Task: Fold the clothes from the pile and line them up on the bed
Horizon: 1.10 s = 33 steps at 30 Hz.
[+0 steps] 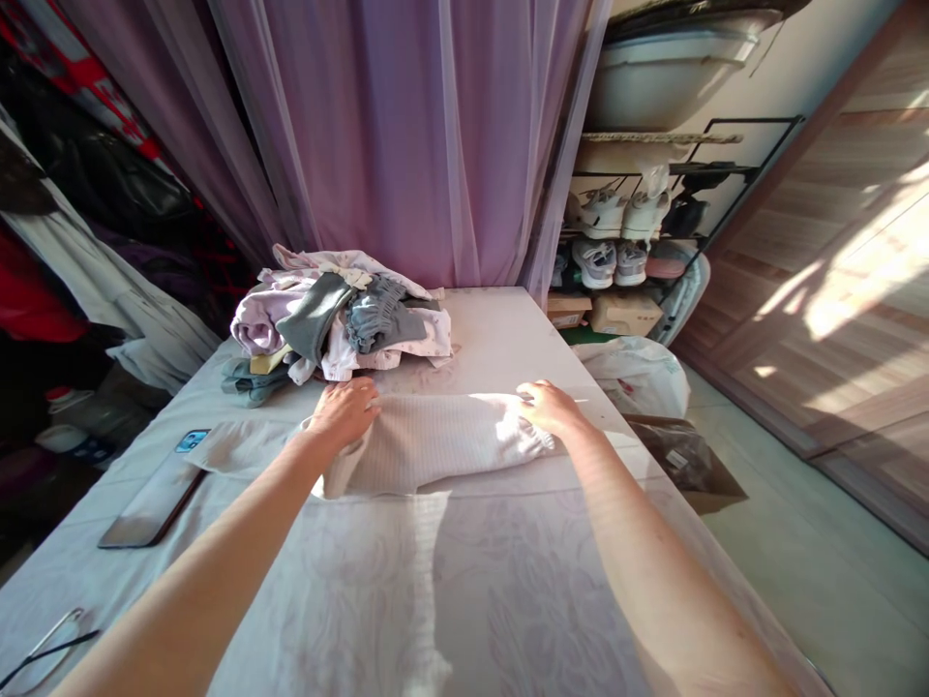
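Observation:
A white ribbed knit garment (435,447) lies folded on the table, with one end bunched up near my left hand. My left hand (344,412) grips its far edge at the left, and my right hand (550,407) holds the same edge at the right. Beyond my left hand rests a heap of folded and loose clothes (341,324) in lilac, white and grey. A flat white cloth (243,447) lies to the left of the garment, partly under my left forearm.
A pale floral sheet (500,334) covers the table. On it lie a phone (193,441), a dark flat tablet or case (154,501) and glasses (47,653). A purple curtain (406,126) hangs behind. To the right are a shoe rack (624,227) and a white plastic bag (639,378).

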Motion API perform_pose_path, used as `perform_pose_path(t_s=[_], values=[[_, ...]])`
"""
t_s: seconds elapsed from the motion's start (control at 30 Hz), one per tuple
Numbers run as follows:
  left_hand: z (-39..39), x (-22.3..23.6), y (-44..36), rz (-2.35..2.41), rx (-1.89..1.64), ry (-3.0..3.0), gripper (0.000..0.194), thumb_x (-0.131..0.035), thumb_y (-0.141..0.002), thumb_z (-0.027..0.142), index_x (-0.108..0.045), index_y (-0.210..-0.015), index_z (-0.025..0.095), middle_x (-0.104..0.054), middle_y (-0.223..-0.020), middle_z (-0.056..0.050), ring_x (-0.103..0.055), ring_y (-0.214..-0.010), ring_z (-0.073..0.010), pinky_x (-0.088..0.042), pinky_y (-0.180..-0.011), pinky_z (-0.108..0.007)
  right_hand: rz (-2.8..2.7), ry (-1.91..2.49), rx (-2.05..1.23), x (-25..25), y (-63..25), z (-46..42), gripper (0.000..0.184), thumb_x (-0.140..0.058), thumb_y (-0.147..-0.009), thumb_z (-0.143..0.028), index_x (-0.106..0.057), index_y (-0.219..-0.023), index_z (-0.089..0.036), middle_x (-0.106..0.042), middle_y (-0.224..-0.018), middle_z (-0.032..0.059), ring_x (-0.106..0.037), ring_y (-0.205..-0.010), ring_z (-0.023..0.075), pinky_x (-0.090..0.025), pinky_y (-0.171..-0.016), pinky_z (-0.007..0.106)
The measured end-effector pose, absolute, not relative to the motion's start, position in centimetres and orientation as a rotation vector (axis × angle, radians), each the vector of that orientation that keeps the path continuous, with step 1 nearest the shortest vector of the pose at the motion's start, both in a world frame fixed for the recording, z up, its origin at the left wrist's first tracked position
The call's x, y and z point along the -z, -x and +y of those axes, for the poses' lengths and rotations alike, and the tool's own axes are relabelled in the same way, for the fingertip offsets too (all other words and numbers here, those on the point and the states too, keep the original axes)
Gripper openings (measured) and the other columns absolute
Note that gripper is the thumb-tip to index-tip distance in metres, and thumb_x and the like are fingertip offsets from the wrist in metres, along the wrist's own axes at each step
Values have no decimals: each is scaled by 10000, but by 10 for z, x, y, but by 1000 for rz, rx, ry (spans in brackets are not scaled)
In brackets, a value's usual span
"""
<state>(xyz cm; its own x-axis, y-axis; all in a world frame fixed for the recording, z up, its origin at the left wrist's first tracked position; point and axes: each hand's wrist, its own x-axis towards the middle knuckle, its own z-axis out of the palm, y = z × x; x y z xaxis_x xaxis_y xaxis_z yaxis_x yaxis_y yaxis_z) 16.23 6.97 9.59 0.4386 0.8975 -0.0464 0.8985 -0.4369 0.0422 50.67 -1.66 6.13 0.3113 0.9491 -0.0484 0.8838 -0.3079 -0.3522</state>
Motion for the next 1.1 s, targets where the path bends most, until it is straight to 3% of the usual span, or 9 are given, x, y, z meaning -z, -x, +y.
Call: perform_pose_path(t_s=[0.1, 0.23, 0.37, 0.5, 0.63, 0.8, 0.93, 1.1], values=[[74, -93, -164, 1646, 137, -2552, 258, -520, -861, 360, -689, -1038, 278, -717, -1154, -55, -632, -1108, -267, -459, -929, -352, -1753, 2304, -423, -65, -509, -18, 205, -686, -735, -397, -731, -881, -260, -707, -1085, 54, -643, -951, 205, -460, -782, 247], [73, -96, -159, 1623, 197, -2472, 273, -521, -849, 420, -695, -1001, 274, -743, -940, -46, -678, -892, -247, -475, -742, -296, -1700, 2106, -659, -78, -513, -31, 118, -652, -706, -326, -634, -778, -235, -656, -791, -11, -572, -751, 158, -421, -670, 240], [58, -107, -145, 1560, -35, -2473, 282, -515, -820, 475, -667, -840, 239, -685, -789, -26, -640, -773, -222, -440, -684, -284, -1538, 1712, -863, -84, -523, -52, 203, -642, -719, -385, -546, -770, -213, -508, -670, -60, -475, -641, 117, -376, -595, 223], [41, -123, -123, 1380, -302, -2306, 423, -444, -837, 593, -598, -742, 211, -566, -653, 23, -537, -645, -153, -404, -628, -249, -1411, 1587, -851, -85, -528, -63, 307, -666, -735, -483, -583, -818, -200, -514, -697, -45, -474, -642, 117, -384, -585, 229], [31, -131, -111, 1236, -271, -2332, 428, -456, -851, 591, -614, -774, 200, -579, -698, 19, -531, -662, -141, -404, -632, -241, -1398, 1592, -720, -101, -526, -67, 398, -664, -734, -589, -639, -787, -195, -504, -618, -30, -463, -591, 126, -393, -554, 247], [16, -127, -119, 1147, 140, -2730, 216, -540, -828, 374, -683, -814, 213, -675, -937, -37, -624, -842, -194, -432, -733, -280, -1403, 1576, -417, -145, -515, -72, 422, -694, -697, -630, -673, -789, -219, -572, -608, -15, -502, -558, 141, -429, -549, 268], [8, -132, -126, 1168, 289, -2896, 206, -571, -812, 346, -715, -781, 202, -699, -916, -63, -643, -902, -234, -425, -857, -346, -1488, 1546, -102, -191, -505, -75, 375, -684, -730, -600, -697, -803, -232, -662, -690, 19, -568, -630, 178, -472, -613, 296], [8, -149, -124, 1134, 255, -2828, 197, -599, -793, 378, -738, -836, 244, -717, -906, -25, -643, -914, -217, -396, -914, -357, -1520, 1583, 153, -249, -494, -62, 288, -674, -744, -474, -717, -858, -213, -692, -735, 13, -589, -688, 163, -467, -666, 264]])
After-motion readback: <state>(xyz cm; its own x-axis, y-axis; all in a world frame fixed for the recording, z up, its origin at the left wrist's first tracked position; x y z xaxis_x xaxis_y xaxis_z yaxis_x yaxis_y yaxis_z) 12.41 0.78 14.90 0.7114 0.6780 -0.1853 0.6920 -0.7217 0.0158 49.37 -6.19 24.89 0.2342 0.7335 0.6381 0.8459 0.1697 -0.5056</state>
